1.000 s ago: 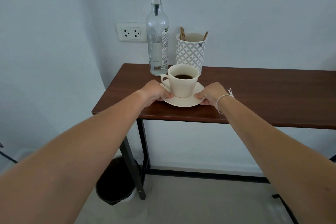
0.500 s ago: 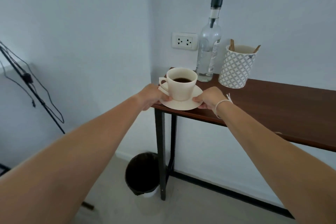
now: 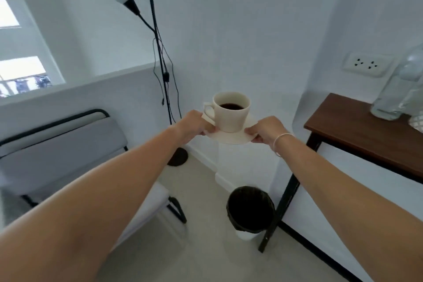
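A cup (image 3: 231,110) of dark coffee sits on its saucer (image 3: 233,138), held in mid-air beside the table (image 3: 343,126), with the bin (image 3: 250,209) on the floor below. The left hand (image 3: 194,125) and right hand (image 3: 265,131) pinch opposite edges of the saucer. It is breakable ceramic, and the loose cup would likely slide, so it is best gripped by both edges and kept level. A chair (image 3: 61,144) stands to the left.

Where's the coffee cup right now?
In the head view, the coffee cup sits on its saucer at centre frame, carried in the air by the left hand and right hand, just left of the wooden table.
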A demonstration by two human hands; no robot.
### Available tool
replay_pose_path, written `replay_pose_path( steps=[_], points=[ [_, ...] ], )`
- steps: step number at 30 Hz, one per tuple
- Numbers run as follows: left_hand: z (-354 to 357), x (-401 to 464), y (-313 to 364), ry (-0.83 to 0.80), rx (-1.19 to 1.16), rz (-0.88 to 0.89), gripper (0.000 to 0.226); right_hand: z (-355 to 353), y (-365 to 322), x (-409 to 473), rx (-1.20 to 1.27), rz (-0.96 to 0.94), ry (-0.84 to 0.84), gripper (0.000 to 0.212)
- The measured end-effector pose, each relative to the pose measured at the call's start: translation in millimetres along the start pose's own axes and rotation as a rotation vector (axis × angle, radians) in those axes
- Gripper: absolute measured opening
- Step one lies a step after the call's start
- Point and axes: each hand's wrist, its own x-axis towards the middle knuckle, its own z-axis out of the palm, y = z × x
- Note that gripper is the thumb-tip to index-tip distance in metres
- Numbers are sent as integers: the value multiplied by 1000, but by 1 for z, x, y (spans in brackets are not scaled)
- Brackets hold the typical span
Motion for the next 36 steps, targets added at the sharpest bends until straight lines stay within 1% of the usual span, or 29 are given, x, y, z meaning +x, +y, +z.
replay_pose_path(
  steps=[1,2,5,7,9,11,12,15,18,20,23,25,27,30,33,34,36],
  points=[
    [-12,-8,-7,20,-8,-10,23,14,0,-4,10,-2,-18,19],
    [-35,-27,-18,64,-19,-29,24,42,-2,-14,5,-2,-65,22],
    [-78,-63,-41,124,-45,-66,37,96,-2,-31,-25,3,-130,31],
    [-115,-97,-62,183,-62,-94,39,142,-4,-51,-56,5,-188,35],
    [-152,-128,-86,237,-82,-138,39,187,-4,-73,-64,10,-250,28],
    [-186,-158,-109,286,-101,-164,46,230,-4,-92,-86,13,-292,26],
    [-199,-170,-118,304,-117,-172,47,247,-4,-99,-106,7,-310,25],
    [-237,-215,-140,395,-132,-187,34,306,-4,-124,-163,-17,-392,21],
    [-272,-256,-166,469,-129,-196,24,361,-1,-149,-180,-44,-474,14],
    [-293,-279,-182,514,-117,-203,20,394,3,-161,-189,-54,-530,13],
    [-325,-314,-207,601,-117,-222,21,445,6,-180,-195,-68,-613,14],
    [-346,-337,-221,665,-137,-245,27,477,8,-192,-215,-87,-682,7],
    [-366,-360,-235,726,-156,-271,30,510,12,-203,-234,-105,-750,7],
    [-394,-387,-257,790,-144,-302,32,557,16,-218,-245,-104,-838,20],
    [-424,-410,-277,860,-152,-317,31,608,17,-231,-246,-106,-905,13],
    [-435,-416,-285,884,-156,-318,30,626,17,-234,-247,-106,-924,14],
    [-454,-429,-299,919,-169,-328,28,659,18,-240,-244,-94,-957,24]
  ],
)
